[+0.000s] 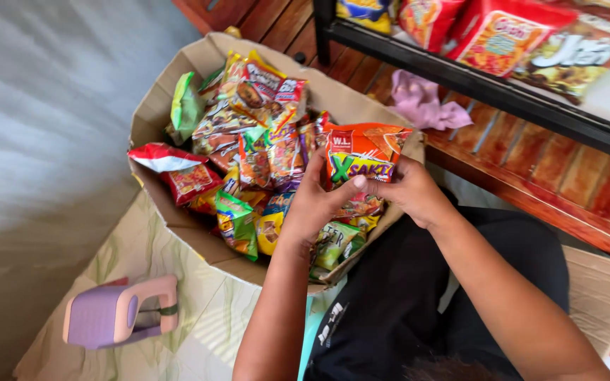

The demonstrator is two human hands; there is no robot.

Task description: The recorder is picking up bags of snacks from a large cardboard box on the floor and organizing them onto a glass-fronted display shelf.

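Orange snack bag: the orange snack bag (363, 164) sits right at the centre of the frame, upright, held just above the near edge of the box.
Left hand: your left hand (317, 201) is wrapped around the bag's lower left side, fingers closed on it, thumb tip across the front.
Right hand: your right hand (409, 192) pinches the lower right corner of the same bag, so both hands have it.
Cardboard box: the open cardboard box (155, 106) fills the upper middle of the frame, packed with mixed snack packets, red, green and yellow ones all jumbled.
Red packet: a red and white packet (166, 159) hangs over the box's left rim.
Stool: a small purple and pink plastic stool (118, 312) lies tipped over at lower left, well apart from the box.
Cloth: a crumpled lilac cloth (425, 102) lies on the wooden slats right of the box.
Shelf: a black metal shelf (488, 90) in the upper right carries more snack bags.
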